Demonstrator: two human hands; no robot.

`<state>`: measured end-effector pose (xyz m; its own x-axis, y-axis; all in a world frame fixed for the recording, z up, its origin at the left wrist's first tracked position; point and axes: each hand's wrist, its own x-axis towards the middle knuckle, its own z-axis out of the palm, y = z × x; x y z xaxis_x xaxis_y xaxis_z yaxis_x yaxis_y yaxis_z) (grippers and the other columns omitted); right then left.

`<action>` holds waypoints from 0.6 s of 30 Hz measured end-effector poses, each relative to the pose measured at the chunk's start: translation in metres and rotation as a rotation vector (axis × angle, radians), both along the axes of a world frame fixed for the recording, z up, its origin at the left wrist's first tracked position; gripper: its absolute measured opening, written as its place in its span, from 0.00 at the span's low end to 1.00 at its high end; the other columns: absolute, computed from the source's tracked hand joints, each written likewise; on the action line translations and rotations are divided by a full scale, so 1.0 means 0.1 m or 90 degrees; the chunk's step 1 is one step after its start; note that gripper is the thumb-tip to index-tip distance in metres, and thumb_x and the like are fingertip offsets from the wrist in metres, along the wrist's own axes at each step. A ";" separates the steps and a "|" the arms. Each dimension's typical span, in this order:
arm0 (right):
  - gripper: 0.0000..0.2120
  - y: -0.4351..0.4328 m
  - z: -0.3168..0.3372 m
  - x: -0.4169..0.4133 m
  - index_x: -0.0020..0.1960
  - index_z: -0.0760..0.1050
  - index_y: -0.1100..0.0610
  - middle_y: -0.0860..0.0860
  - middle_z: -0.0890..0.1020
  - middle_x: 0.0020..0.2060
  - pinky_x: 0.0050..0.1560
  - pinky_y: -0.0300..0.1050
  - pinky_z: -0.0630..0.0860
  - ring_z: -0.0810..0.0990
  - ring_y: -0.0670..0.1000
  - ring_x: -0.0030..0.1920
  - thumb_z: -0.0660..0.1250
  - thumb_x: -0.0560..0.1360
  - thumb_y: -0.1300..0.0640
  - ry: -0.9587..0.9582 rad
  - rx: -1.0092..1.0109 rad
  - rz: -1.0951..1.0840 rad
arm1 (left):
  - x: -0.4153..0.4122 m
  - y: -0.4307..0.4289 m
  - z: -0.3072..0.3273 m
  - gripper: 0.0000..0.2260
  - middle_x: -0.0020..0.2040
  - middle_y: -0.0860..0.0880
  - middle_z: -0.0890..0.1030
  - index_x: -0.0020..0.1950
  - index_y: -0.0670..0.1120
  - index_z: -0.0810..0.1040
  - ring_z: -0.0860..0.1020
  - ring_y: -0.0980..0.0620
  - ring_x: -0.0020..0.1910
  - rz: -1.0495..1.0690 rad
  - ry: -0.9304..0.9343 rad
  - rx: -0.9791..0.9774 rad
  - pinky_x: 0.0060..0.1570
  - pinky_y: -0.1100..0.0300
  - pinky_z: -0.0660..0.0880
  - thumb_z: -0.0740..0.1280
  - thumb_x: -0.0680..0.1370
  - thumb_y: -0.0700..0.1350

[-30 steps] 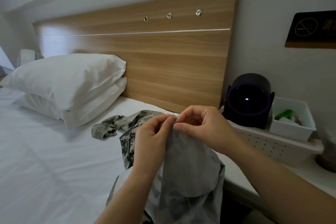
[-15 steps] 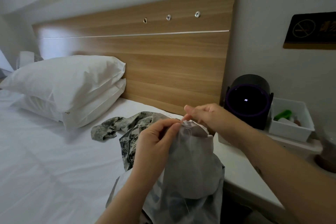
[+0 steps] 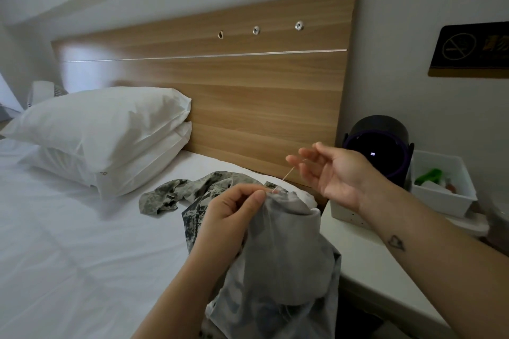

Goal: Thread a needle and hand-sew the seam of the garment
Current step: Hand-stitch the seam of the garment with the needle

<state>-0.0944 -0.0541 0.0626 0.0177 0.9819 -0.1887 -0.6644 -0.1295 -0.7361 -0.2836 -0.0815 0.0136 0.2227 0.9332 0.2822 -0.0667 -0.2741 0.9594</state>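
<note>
A grey-green camouflage garment [image 3: 286, 250] with a pale grey lining is bunched in front of me over the bed's edge. My left hand [image 3: 228, 217] pinches its top fold between thumb and fingers. My right hand [image 3: 330, 173] is raised up and to the right of the fold, palm toward me, fingers loosely spread. It pinches the needle at its fingertips, though the needle itself is too thin to make out. A pale thread [image 3: 286, 175] runs taut from the fold up to those fingertips.
A bed with a white sheet [image 3: 68, 242] lies to the left, with two stacked white pillows [image 3: 104, 132] against a wooden headboard [image 3: 248, 91]. At the right, a white bedside table [image 3: 371, 270] carries a black round device [image 3: 377, 146] and a white bin [image 3: 440, 181].
My right hand has pulled away from the fold, up and to the right, drawing the thread out taut. My left hand kept its pinch on the fabric.
</note>
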 end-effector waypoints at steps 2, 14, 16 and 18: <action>0.08 0.03 -0.03 0.04 0.48 0.69 0.61 0.56 0.80 0.33 0.41 0.52 0.83 0.84 0.56 0.39 0.54 0.83 0.59 -0.093 0.061 -0.059 | 0.00 0.02 -0.01 0.07 0.41 0.50 0.83 0.40 0.53 0.83 0.80 0.54 0.42 -0.028 -0.034 -0.051 0.43 0.60 0.76 0.69 0.68 0.53; 0.04 0.08 -0.65 0.49 0.47 0.70 0.55 0.51 0.79 0.41 0.58 0.57 0.73 0.77 0.52 0.48 0.59 0.80 0.57 -1.088 0.163 -0.233 | -0.01 0.09 -0.01 0.07 0.65 0.56 0.78 0.36 0.51 0.80 0.75 0.55 0.65 -0.063 -0.227 -0.088 0.60 0.52 0.70 0.68 0.73 0.50; 0.04 0.07 -0.69 0.56 0.47 0.70 0.54 0.52 0.80 0.43 0.63 0.61 0.68 0.77 0.52 0.49 0.59 0.80 0.56 -1.106 0.120 -0.240 | -0.01 0.11 -0.01 0.08 0.65 0.61 0.76 0.33 0.52 0.80 0.73 0.59 0.66 -0.013 -0.230 -0.077 0.61 0.53 0.70 0.66 0.72 0.49; 0.04 0.05 -0.69 0.59 0.47 0.70 0.53 0.51 0.80 0.42 0.65 0.62 0.65 0.77 0.52 0.50 0.60 0.80 0.56 -1.108 0.102 -0.249 | -0.01 0.14 0.00 0.09 0.63 0.64 0.76 0.32 0.53 0.80 0.68 0.61 0.70 0.033 -0.209 -0.057 0.68 0.50 0.66 0.66 0.72 0.49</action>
<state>-0.0351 -0.0491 -0.0065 0.2852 0.8771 0.3865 0.8402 -0.0347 -0.5411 -0.2847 -0.0680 0.0138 0.0846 0.9653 0.2470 -0.3637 -0.2008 0.9096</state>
